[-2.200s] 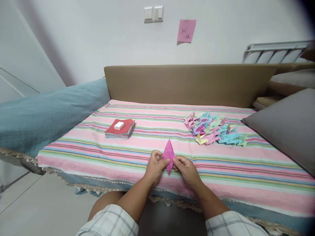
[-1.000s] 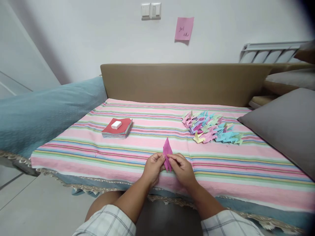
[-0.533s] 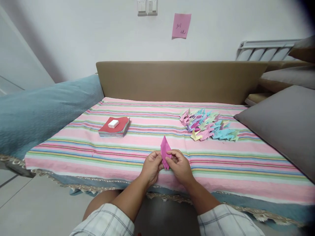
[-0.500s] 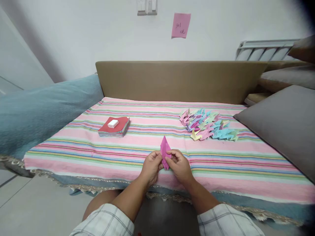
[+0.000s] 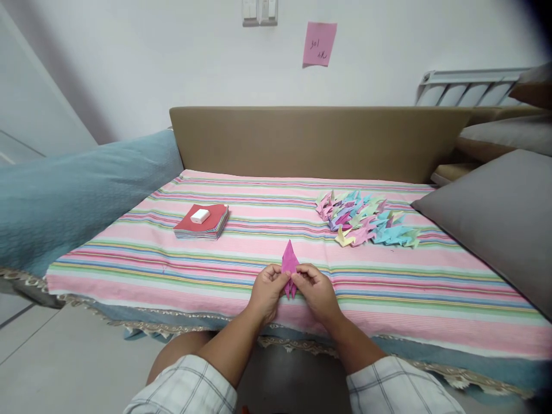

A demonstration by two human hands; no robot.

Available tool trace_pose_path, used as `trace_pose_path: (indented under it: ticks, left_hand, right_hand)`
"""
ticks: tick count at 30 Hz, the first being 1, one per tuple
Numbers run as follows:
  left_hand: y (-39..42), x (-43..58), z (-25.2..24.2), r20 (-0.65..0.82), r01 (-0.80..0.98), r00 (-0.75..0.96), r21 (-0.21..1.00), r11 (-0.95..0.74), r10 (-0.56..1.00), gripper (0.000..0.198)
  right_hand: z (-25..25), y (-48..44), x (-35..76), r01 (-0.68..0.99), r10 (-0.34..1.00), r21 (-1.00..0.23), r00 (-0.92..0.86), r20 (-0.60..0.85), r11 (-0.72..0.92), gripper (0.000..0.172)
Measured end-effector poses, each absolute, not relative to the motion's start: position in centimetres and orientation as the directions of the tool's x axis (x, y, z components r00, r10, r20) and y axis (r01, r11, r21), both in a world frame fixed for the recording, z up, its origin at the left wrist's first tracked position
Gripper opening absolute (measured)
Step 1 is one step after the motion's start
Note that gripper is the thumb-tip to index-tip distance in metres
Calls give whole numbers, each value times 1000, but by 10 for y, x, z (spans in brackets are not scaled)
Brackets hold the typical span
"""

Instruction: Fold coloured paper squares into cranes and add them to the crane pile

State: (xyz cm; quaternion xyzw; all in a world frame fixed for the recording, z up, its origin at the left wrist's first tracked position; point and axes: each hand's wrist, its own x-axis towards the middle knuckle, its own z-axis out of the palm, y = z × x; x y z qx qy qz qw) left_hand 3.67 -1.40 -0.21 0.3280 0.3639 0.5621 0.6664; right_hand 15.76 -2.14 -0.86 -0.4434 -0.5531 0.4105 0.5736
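Note:
A magenta folded origami paper (image 5: pixel 290 257) points away from me, narrow like a kite, with two slim legs at its near end. My left hand (image 5: pixel 267 290) pinches its left edge between thumb and fingers. On the opposite edge my right hand (image 5: pixel 317 292) pinches it the same way, and both thumbs nearly meet on the paper's middle. Fingers under the paper are partly hidden. Beyond my right hand lies a cluster of folded paper cranes (image 5: pixel 362 221) in pink, blue, green, purple and yellow.
A stack of coloured paper (image 5: pixel 202 233) with a red top sheet lies at the left, a small white block (image 5: pixel 200 216) on it. The striped cloth (image 5: pixel 259 195) covers the seat. A grey cushion (image 5: pixel 495 207) leans at the right; a blue-covered armrest (image 5: pixel 95 184) borders the left.
The right flap of the magenta paper has been folded in, so its outline is narrower. Both thumbs have come together at its middle, and two legs now show below.

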Motion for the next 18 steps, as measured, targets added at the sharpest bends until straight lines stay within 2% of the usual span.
trace_pose_path:
  ticks: [7,10,13,18]
  left_hand:
    - [-15,35,3,-159,-511,144,834,211,977,34]
    - [-15,34,4,-158,-508,160,833,218,974,34]
    - [-15,35,3,-140,-497,170,842,207,976,33]
    - [-12,34,1,-87,-426,146,894,142,985,36]
  right_hand:
    - [-12,-19,155,-198,988,-968,21,153,154,26]
    - [-11,-17,154,-266,991,-955,54,125,135,36]
    - [-10,-17,153,-286,994,-952,51,101,112,45]
    - [-9,-17,154,-287,995,-953,33,90,96,46]
